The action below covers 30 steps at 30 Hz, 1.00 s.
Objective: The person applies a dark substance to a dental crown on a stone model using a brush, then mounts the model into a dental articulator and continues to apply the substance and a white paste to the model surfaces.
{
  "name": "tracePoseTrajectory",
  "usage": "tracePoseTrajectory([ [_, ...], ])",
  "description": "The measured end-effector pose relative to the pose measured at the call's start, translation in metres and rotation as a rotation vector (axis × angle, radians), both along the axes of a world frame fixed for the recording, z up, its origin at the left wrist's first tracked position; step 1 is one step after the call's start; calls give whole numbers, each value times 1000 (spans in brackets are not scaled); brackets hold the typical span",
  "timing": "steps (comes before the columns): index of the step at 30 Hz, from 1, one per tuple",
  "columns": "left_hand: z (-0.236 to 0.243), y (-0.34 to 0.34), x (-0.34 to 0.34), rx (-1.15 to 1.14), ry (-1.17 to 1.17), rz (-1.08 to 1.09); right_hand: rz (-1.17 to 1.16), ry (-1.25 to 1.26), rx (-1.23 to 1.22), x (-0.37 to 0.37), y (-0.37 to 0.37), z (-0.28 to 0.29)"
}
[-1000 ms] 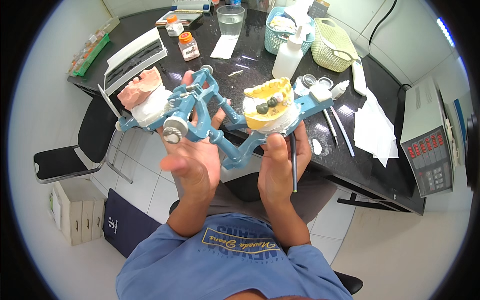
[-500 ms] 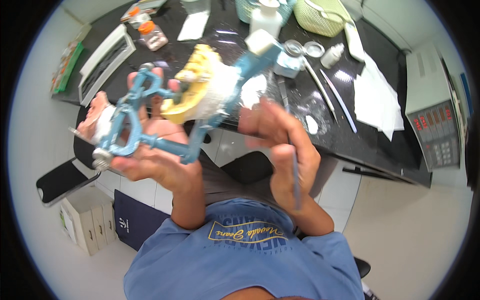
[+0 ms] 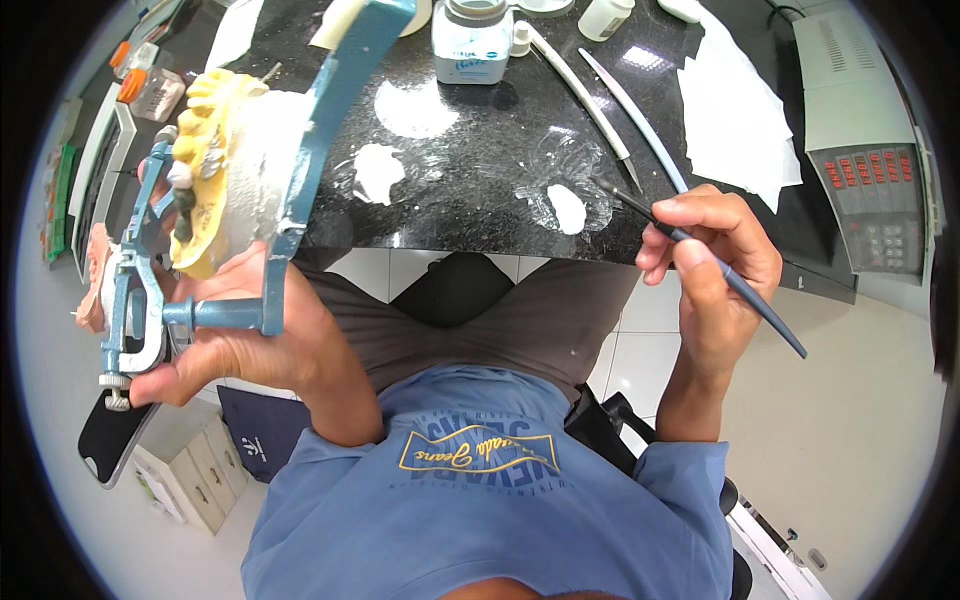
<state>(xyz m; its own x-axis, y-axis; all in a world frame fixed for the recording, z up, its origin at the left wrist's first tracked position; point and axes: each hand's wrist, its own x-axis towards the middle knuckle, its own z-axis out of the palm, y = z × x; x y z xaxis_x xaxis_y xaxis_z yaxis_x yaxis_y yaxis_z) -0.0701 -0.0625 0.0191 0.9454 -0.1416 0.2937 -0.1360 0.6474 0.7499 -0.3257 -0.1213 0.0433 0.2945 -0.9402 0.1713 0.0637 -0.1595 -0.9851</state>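
Note:
My left hand [image 3: 240, 335] grips a blue metal dental articulator [image 3: 300, 160] by its lower bar, held open at the left. A yellow plaster teeth model [image 3: 205, 170] set in white plaster is mounted on one arm; a pink model [image 3: 92, 280] sits on the other arm at the far left. My right hand [image 3: 715, 265] holds a thin dark instrument [image 3: 700, 250] like a pen, its tip pointing toward a white plaster smear [image 3: 568, 208] on the black countertop [image 3: 480, 170].
On the counter lie a white jar [image 3: 472, 40], two long slim tools [image 3: 610, 100], white paper sheets [image 3: 735, 110] and more plaster smears [image 3: 378, 170]. A grey machine with red buttons [image 3: 865, 170] stands at right. A black chair seat [image 3: 110, 435] and small drawers [image 3: 195, 475] sit lower left.
My left hand has swung the articulator to the left and opened it out. My right hand has left the articulator and moved right with the instrument, over the counter edge.

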Motion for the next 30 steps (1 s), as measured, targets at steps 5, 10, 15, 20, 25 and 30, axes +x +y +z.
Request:
tracePoseTrajectory([
  [5, -3, -9, -4, -23, -23, 17, 106, 158, -54, -6, -8, -11],
  [10, -11, -10, 3, 13, -219, 129, 40, 165, -27, -10, -4, -13],
  [15, -15, -13, -1, -18, -245, 150, -10, 204, -8, -10, -2, -13],
  [20, -17, -14, -4, -23, -251, 130, -47, 257, -8, -11, -3, -14],
  [25, -17, -16, -6, -38, -241, 101, -35, 260, -41, -10, -3, -15],
  [30, -16, -16, -6, -53, -196, 50, -41, 253, -44, -12, -3, -15],
])
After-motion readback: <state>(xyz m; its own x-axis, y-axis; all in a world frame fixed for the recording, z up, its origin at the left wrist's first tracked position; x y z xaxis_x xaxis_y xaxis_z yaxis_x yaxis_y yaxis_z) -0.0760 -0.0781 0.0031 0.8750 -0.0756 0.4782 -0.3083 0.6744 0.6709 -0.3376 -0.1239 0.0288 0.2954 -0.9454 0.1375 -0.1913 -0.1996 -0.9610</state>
